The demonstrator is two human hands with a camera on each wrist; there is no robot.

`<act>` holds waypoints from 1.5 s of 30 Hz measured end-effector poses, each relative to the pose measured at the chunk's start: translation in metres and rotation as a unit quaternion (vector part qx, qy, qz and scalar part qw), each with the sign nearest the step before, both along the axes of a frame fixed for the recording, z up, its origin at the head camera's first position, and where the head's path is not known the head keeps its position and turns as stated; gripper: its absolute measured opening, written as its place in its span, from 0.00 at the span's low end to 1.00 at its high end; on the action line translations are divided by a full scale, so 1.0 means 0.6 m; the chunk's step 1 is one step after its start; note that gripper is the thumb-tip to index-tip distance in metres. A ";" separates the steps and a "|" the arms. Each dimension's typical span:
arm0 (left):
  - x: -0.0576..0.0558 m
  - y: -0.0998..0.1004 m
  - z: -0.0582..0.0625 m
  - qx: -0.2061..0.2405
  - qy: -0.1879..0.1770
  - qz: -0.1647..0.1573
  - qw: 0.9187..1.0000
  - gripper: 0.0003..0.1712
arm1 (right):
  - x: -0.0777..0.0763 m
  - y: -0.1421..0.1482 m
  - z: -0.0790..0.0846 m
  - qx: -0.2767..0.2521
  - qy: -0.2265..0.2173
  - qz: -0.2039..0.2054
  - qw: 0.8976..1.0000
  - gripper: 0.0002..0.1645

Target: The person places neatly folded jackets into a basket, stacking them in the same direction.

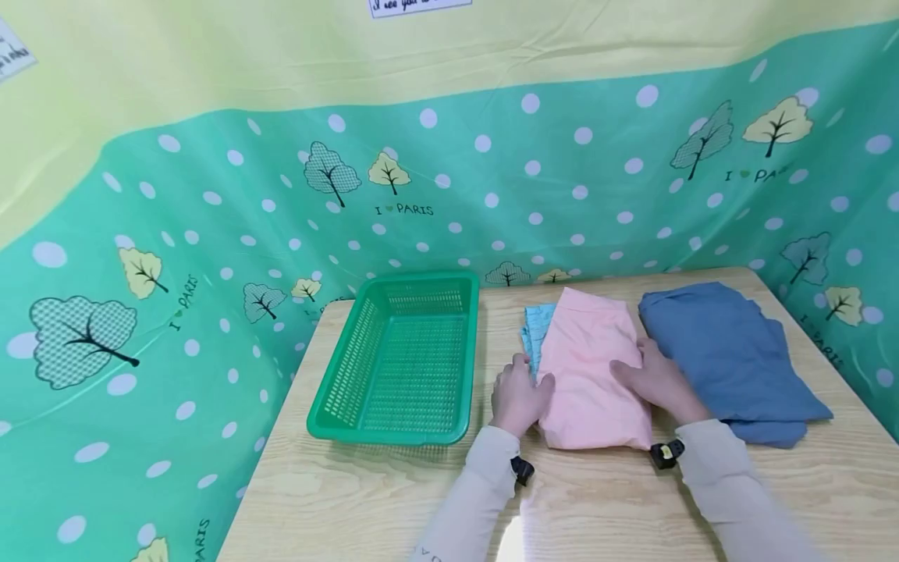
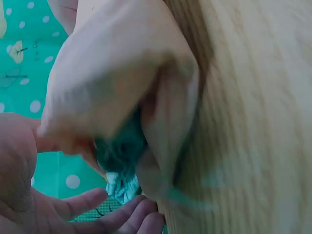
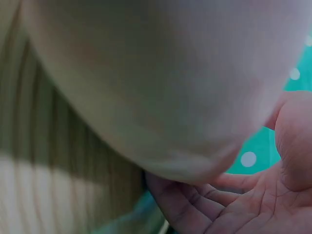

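A folded pink garment (image 1: 593, 371) lies on the table, overlapping a light blue cloth (image 1: 537, 328) that peeks out along its left side. My left hand (image 1: 520, 396) grips the garment's left edge, thumb on top and fingers reaching below. On the opposite edge, my right hand (image 1: 659, 381) holds the same garment between its thumb above and fingers underneath. The pink fabric (image 2: 117, 73) bulges close to the camera in the left wrist view, with the light blue cloth (image 2: 122, 187) by the fingertips. In the right wrist view, fingers (image 3: 195, 204) curl under the pink fabric (image 3: 170, 97).
A green plastic basket (image 1: 472, 375) stands left of the garment, near my left hand. To the right lies a blue folded cloth (image 1: 723, 359), close beside my right wrist. A polka-dot curtain (image 1: 421, 179) hangs behind the wooden table (image 1: 316, 499).
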State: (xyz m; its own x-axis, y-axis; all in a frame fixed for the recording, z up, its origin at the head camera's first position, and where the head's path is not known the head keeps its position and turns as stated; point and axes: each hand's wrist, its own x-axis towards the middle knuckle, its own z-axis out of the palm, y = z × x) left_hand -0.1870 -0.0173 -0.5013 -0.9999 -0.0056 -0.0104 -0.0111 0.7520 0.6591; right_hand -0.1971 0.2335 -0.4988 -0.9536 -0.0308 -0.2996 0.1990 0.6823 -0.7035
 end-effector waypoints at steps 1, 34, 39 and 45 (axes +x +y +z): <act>-0.002 0.002 -0.004 0.013 -0.013 0.002 1.000 0.32 | 0.001 -0.002 -0.002 -0.010 -0.004 -0.006 1.000 0.60; -0.030 0.004 -0.037 0.342 -0.168 0.047 0.923 0.19 | 0.015 -0.029 -0.060 -0.269 -0.044 -0.043 0.961 0.47; -0.022 0.008 -0.031 0.376 -0.153 0.019 0.914 0.18 | 0.019 -0.032 -0.062 -0.276 -0.036 -0.044 0.960 0.46; -0.016 0.013 -0.021 0.357 -0.131 -0.026 0.924 0.25 | 0.021 -0.035 -0.065 -0.269 -0.035 -0.055 0.961 0.44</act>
State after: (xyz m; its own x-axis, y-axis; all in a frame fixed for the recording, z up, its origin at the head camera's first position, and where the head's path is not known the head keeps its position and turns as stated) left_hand -0.1967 -0.0094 -0.5137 -0.9614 0.1435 -0.2346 -0.2168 0.1296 0.9676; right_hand -0.1847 0.2122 -0.5379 -0.9383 -0.0998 -0.3311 0.3076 0.1963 -0.9310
